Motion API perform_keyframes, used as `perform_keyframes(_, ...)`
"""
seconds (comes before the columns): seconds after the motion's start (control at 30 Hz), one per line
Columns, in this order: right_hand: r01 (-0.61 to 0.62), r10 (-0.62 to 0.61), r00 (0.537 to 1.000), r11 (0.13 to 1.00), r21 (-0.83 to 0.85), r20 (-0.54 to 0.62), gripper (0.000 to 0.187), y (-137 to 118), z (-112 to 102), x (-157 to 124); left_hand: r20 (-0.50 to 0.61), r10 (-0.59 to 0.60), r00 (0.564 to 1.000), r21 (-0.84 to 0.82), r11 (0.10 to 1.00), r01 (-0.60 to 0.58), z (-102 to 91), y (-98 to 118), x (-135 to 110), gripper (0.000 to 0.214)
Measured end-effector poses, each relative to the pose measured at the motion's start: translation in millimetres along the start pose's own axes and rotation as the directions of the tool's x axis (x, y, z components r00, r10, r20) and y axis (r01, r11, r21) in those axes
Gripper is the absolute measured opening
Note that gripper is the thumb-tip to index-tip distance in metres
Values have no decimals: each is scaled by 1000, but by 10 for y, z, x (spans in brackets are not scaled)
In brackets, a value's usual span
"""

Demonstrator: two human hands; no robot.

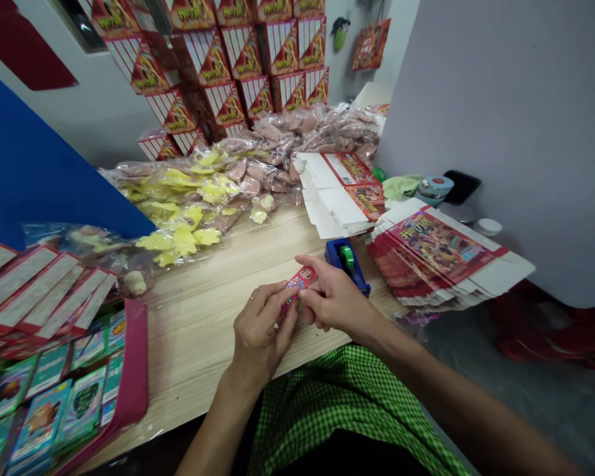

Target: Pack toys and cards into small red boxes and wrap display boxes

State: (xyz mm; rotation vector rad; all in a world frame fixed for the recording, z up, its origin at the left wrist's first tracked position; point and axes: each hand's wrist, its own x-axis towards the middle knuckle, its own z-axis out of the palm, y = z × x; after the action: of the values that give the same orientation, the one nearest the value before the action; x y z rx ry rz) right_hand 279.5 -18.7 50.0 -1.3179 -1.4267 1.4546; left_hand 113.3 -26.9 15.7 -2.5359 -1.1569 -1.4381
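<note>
Both hands meet over the near part of the table around a small red printed packet (301, 277), whose lower part is covered by fingers. My left hand (264, 320) is closed on its near end, thumb and fingers pinching it. My right hand (332, 294) has its thumb and bent fingers against the packet's right side, with the index finger stretched along the far end. Just beyond the right hand stands a blue tape dispenser (348, 264) with a roll of green tape (347, 258).
A pink tray (137, 357) of picture cards stands at the left, beside red-and-white boxes (44, 291). Yellow bagged pieces (183, 231) and brown bagged pieces (277, 172) lie at the back. Flattened printed cartons (436, 251) are stacked at the right; boxes (242, 53) rise behind.
</note>
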Motion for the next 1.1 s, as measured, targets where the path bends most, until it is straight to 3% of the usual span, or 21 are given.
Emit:
perform_keyframes(0.2, 55, -54, 998, 950, 309, -13, 88, 113, 54, -35, 39, -29, 999, -65, 997, 31, -32, -20, 2, 28)
perform_keyframes(0.37, 150, -130, 988, 943, 295, -88, 81, 243, 105, -24, 188, -111, 976, -182, 972, 146, -198, 49, 227, 21)
perform_keyframes(0.47, 178, -155, 982, 950, 257, -109, 76, 281, 124, -11, 355, -245, 902, -199, 923, 329, -262, 49, 443, 13)
perform_keyframes(0.57, 193, -165, 976, 955, 223, -140, 74, 297, 153, 3, 492, -362, 792, -123, 871, 475, -257, 6, 606, 20)
perform_keyframes(0.63, 204, -175, 971, 961, 189, -162, 74, 320, 169, 16, 568, -383, 729, -75, 858, 509, -243, -5, 675, 22)
perform_keyframes(0.67, 200, -171, 971, 965, 171, -170, 75, 340, 173, 20, 581, -383, 718, -37, 869, 493, -237, 0, 704, 21)
perform_keyframes(0.77, 132, -108, 976, 984, 118, -189, 80, 444, 166, 0, 508, -368, 779, 128, 926, 354, -233, 23, 773, 15)
perform_keyframes(0.83, 97, -77, 977, 991, 91, -200, 80, 549, 150, -58, 460, -403, 791, 209, 915, 344, -238, -14, 779, 13)
perform_keyframes(0.9, 118, -102, 976, 990, 73, -194, 75, 673, 119, -138, 430, -518, 740, 181, 852, 491, -255, -134, 711, 22)
perform_keyframes(1.0, 166, -166, 970, 986, -19, -179, 63, 873, 45, -239, 363, -723, 588, 81, 653, 753, -327, -441, 438, 49)
perform_keyframes(1.1, 157, -192, 963, 970, -187, -188, 53, 1054, -26, -267, 319, -834, 450, 165, 517, 840, -482, -729, 83, 61)
